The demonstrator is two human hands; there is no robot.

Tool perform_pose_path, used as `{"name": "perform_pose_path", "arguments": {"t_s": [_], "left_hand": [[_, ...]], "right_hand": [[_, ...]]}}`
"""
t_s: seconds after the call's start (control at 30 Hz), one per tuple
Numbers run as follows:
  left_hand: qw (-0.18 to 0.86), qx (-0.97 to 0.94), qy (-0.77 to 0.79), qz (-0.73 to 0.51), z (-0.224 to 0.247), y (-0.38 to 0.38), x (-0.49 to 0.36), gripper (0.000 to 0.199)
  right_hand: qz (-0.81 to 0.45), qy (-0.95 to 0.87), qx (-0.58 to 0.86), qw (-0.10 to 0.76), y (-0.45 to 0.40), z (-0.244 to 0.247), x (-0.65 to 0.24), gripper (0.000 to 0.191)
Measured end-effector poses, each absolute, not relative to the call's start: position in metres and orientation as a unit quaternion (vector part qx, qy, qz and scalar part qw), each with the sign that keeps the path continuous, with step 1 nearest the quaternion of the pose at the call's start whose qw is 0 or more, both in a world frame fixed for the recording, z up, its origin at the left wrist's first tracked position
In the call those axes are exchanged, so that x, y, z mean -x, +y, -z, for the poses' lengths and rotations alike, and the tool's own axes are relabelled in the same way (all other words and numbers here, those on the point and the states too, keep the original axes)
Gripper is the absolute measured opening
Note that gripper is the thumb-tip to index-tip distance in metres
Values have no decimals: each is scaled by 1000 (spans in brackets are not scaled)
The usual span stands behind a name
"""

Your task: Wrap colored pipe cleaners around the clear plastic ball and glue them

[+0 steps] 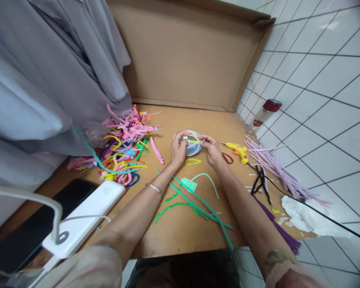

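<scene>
Over the middle of the table, a round bluish ball-like object [193, 149] wrapped in pink, lilac and yellow pipe cleaner strips sits between my hands. My left hand [179, 149] grips it from the left, fingers closed on its edge. At its right side, my right hand [210, 148] pinches the end of a yellow pipe cleaner [193, 139] that lies bent across the top. The fingertips hide part of that end. Just below lies a yellow loop [193, 162], and a dark red loop [227, 158] rests beside my right wrist.
A heap of colourful pipe cleaners [129, 136] lies left. Green strips [198, 196] spread between my forearms. A yellow glue gun [238, 151], its cord trailing right, lies near lilac pipe cleaners [276, 172]. A white power bank [87, 218] is front left; a bottle [262, 118] stands by the tiles.
</scene>
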State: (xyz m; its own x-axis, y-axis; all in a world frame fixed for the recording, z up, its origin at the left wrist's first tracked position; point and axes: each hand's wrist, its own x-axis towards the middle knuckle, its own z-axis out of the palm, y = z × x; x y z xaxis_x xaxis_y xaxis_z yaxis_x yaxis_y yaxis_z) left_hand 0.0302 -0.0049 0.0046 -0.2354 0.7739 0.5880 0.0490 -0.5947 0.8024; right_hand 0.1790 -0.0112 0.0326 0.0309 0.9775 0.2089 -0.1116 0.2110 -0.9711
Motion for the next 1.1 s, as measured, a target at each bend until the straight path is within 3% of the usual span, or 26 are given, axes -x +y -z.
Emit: {"name": "perform_pose_path", "arguments": {"t_s": [0.33, 1.1], "left_hand": [[264, -558, 363, -698, -3, -4, -31, 17], [316, -510, 370, -709, 0, -4, -31, 14]], "right_hand": [[-454, -476, 422, 624, -12, -33, -169, 21], [-428, -506, 430, 613, -14, -38, -169, 19]]}}
